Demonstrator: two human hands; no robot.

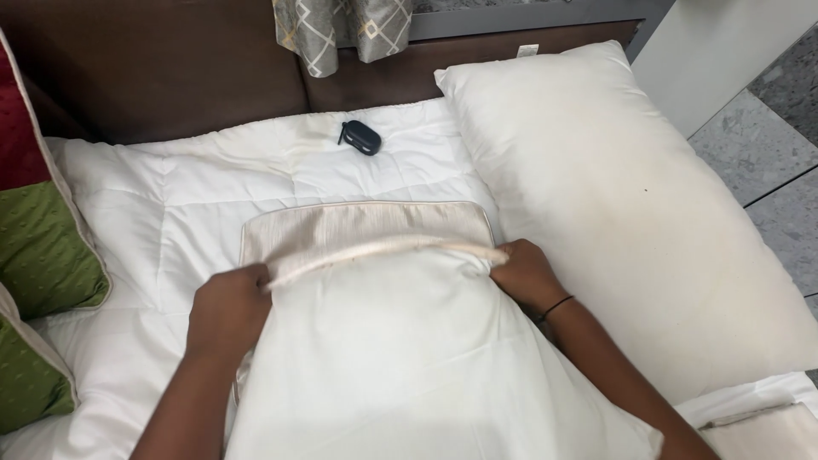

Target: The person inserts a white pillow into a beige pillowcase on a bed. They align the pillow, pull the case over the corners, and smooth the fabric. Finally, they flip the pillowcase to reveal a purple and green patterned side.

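Note:
A white pillow [409,358] lies in front of me, its far end inside a beige ribbed pillowcase [358,226]. My left hand [226,311] grips the case's open edge at the left corner. My right hand [527,274], with a thin black band on its wrist, grips the same edge at the right corner. The edge is stretched taut between both hands across the pillow.
A white quilted duvet [170,196] covers the bed. A large bare white pillow [613,204] lies to the right. A small dark case [360,137] sits near the brown headboard [170,68]. Green and red cushions [38,255] stand at the left. Grey tiled floor [767,162] is at right.

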